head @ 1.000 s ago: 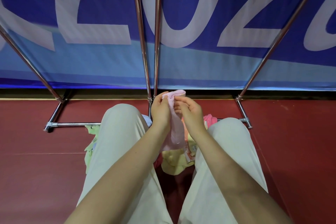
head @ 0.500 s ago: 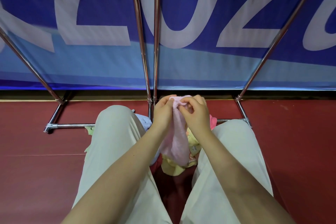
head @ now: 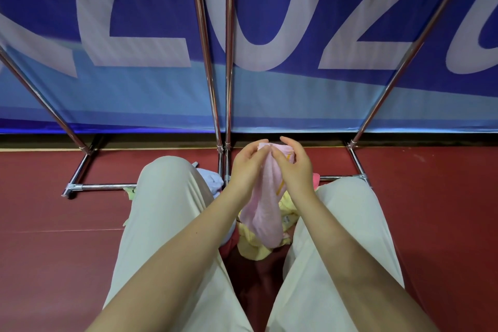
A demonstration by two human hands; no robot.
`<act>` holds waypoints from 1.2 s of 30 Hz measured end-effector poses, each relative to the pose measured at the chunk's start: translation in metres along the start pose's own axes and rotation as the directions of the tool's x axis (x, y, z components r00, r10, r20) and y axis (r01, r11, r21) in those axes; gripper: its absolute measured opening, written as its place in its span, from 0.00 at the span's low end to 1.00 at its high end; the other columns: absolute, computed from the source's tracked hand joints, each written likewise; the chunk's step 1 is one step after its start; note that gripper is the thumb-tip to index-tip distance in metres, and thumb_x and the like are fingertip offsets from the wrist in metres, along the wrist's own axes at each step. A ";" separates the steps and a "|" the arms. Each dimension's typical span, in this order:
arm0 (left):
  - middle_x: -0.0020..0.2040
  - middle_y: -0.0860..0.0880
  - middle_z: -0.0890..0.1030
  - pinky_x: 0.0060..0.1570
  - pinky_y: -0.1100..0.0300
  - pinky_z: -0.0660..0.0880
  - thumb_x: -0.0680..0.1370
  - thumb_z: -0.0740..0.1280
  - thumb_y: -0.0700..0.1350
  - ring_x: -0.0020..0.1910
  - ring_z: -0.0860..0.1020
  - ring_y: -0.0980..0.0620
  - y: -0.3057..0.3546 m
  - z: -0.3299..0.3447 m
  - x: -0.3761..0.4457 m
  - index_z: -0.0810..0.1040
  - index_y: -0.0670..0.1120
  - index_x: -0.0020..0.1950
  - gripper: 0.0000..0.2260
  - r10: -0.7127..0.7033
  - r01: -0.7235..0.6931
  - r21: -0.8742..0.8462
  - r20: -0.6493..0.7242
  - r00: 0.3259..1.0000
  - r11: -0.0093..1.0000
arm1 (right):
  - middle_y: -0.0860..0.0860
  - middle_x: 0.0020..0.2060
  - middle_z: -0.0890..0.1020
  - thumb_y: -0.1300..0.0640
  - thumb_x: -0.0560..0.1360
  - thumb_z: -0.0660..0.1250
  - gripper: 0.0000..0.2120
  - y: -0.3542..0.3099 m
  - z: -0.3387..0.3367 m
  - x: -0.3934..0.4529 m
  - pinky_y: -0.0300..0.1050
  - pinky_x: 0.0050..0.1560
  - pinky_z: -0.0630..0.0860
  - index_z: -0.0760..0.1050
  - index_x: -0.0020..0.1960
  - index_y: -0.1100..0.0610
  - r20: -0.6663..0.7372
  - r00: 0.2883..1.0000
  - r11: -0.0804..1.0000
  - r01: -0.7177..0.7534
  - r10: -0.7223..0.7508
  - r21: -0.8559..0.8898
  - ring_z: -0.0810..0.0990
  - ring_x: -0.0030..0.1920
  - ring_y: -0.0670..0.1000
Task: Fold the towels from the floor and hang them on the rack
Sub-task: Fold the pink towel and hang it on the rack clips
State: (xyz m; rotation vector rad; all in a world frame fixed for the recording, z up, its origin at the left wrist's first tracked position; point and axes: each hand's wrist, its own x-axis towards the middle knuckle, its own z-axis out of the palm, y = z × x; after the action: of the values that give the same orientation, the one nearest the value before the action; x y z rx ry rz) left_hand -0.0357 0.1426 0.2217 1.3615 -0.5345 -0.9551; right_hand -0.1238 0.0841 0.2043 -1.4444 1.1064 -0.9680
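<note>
A pink towel [head: 265, 202] hangs between the person's knees, in front of the chrome rack [head: 217, 83]. The left hand [head: 246, 163] pinches its top edge left of the fold; the right hand [head: 292, 166] pinches beside it. Under the pink towel, a yellow towel [head: 252, 246] lies on the red floor [head: 67, 250].
</note>
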 end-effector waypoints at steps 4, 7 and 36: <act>0.52 0.47 0.83 0.52 0.61 0.75 0.80 0.62 0.41 0.54 0.80 0.51 -0.001 -0.002 0.003 0.81 0.48 0.52 0.08 -0.017 0.019 0.056 -0.035 0.999 0.998 | 0.47 0.59 0.78 0.54 0.76 0.68 0.16 0.001 0.002 -0.001 0.27 0.50 0.67 0.74 0.63 0.52 0.026 0.999 1.000 -0.020 0.019 0.019 0.74 0.59 0.44; 0.51 0.50 0.83 0.47 0.66 0.74 0.80 0.64 0.43 0.52 0.80 0.56 0.001 -0.003 0.000 0.80 0.48 0.53 0.07 -0.008 0.008 0.017 0.006 1.000 1.000 | 0.47 0.56 0.78 0.54 0.75 0.70 0.16 0.000 0.001 0.001 0.33 0.51 0.70 0.74 0.62 0.53 -0.003 0.999 0.999 -0.035 0.036 0.024 0.75 0.57 0.45; 0.54 0.47 0.81 0.54 0.55 0.75 0.71 0.68 0.48 0.51 0.79 0.52 0.027 -0.043 0.007 0.79 0.53 0.52 0.11 0.150 -0.166 -0.114 -0.137 0.979 0.980 | 0.57 0.42 0.84 0.53 0.66 0.74 0.13 0.044 0.022 -0.029 0.52 0.44 0.77 0.77 0.48 0.57 0.433 0.870 0.958 -0.131 0.235 -0.256 0.80 0.41 0.51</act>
State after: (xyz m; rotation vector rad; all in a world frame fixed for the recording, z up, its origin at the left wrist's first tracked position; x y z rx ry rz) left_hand 0.0099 0.1601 0.2392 1.2388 -0.4709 -0.7540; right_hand -0.1161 0.1160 0.1568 -1.6046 0.9890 -0.3412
